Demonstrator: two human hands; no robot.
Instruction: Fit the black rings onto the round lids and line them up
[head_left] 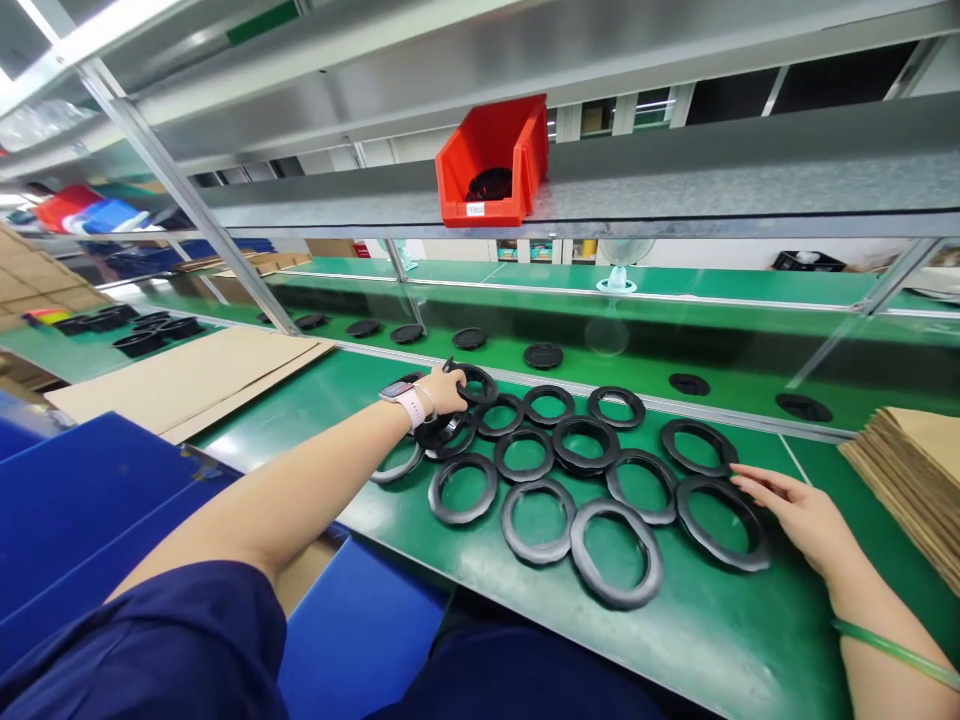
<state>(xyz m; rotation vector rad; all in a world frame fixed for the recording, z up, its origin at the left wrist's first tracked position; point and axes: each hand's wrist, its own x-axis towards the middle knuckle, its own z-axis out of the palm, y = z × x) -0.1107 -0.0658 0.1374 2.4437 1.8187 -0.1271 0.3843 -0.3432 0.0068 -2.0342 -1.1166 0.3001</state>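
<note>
Factory workbench (757,640), green; red bin (534,150) on shelf (712,165) above. Black rings (585,464) clustered on bench btwn hands. L hand (445,390), w/ watch (394,392): fingers curled at rear-L ring (490,386), can't tell if pinching. R hand (806,510): fingers extended, slightly apart, tips at rims of two rightmost rings (754,552). Cardboard stack (900,490) far R.

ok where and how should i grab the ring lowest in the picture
Probably the near rim of that ring, pinched by the right hand from the front right: it lies flat with an open centre, no ring touches that side, and another ring crowds its left.
</note>
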